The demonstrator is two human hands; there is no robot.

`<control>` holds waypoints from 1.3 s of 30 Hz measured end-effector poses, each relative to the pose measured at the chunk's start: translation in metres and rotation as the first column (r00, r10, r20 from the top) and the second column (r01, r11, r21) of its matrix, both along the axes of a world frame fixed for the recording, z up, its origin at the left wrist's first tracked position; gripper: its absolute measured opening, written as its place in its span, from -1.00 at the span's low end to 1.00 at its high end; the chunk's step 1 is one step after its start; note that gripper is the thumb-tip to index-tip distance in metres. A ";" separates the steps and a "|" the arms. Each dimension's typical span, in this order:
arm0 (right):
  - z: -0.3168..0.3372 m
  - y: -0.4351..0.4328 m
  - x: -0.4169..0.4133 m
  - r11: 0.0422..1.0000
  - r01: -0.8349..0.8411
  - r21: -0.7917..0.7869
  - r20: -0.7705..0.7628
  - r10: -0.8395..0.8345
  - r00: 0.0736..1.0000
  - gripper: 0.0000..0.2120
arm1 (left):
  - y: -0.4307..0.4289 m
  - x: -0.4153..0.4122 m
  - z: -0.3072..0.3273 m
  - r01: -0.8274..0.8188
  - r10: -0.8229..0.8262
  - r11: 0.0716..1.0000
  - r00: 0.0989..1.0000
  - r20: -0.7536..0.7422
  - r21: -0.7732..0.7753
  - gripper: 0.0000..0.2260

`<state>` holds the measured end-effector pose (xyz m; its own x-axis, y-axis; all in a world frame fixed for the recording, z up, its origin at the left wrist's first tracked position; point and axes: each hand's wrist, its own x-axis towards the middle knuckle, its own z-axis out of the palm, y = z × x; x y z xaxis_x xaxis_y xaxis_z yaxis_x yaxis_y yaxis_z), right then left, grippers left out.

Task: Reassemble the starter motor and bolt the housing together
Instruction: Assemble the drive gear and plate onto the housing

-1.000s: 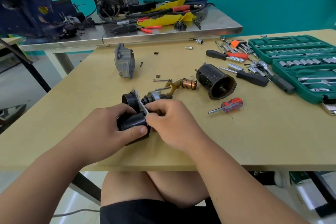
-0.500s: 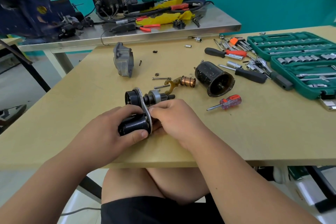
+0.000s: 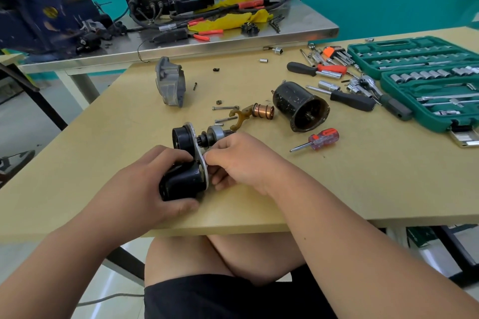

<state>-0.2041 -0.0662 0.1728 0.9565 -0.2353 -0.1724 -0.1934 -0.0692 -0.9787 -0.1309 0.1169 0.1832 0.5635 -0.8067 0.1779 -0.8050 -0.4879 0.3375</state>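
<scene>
On the tan worktable [image 3: 363, 189], the left hand [image 3: 145, 189] gripped the black starter assembly [image 3: 185, 179]; the right hand's [image 3: 241, 163] fingertips [image 3: 211, 159] pinched at its metal plate [image 3: 203, 171].

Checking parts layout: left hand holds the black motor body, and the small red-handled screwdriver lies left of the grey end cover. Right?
Not quite. The head view shows the screwdriver lying far right of the grey end cover, just below the black housing. The left hand does hold the motor body.
</scene>
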 end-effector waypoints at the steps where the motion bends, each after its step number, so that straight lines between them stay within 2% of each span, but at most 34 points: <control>1: 0.000 0.000 0.000 1.000 -0.005 -0.005 0.005 0.005 1.000 -0.88 | 0.001 0.000 0.000 0.003 -0.003 1.000 1.000 0.002 -0.013 -0.46; 6: -0.005 0.003 -0.003 0.988 0.005 -0.155 0.083 0.008 0.997 -0.87 | 0.004 0.006 -0.001 0.020 -0.026 0.996 0.996 -0.080 -0.087 -0.55; 12: -0.008 0.010 -0.007 0.971 0.029 -0.237 0.123 0.001 0.992 -0.85 | 0.005 0.012 0.001 -0.032 0.002 0.986 0.984 -0.179 -0.166 -0.59; 18: -0.009 0.015 -0.011 0.956 0.068 -0.284 0.168 -0.020 0.986 -0.85 | 0.008 0.019 -0.002 -0.120 0.048 0.968 0.950 -0.307 -0.219 -0.46; 24: -0.010 0.020 -0.013 0.937 0.072 -0.342 0.196 -0.004 0.981 -0.90 | 0.016 0.032 -0.004 -0.135 0.040 0.968 0.915 -0.402 -0.211 -0.37; 31: -0.012 0.022 -0.012 0.932 0.092 -0.350 0.231 -0.009 0.973 -0.89 | 0.021 0.034 -0.011 -0.148 0.035 0.953 0.920 -0.391 -0.265 -0.35; 39: -0.014 0.023 -0.009 0.917 0.127 -0.379 0.249 -0.031 0.968 -0.90 | 0.015 0.021 -0.017 -0.175 0.016 0.911 0.920 -0.392 -0.373 -0.54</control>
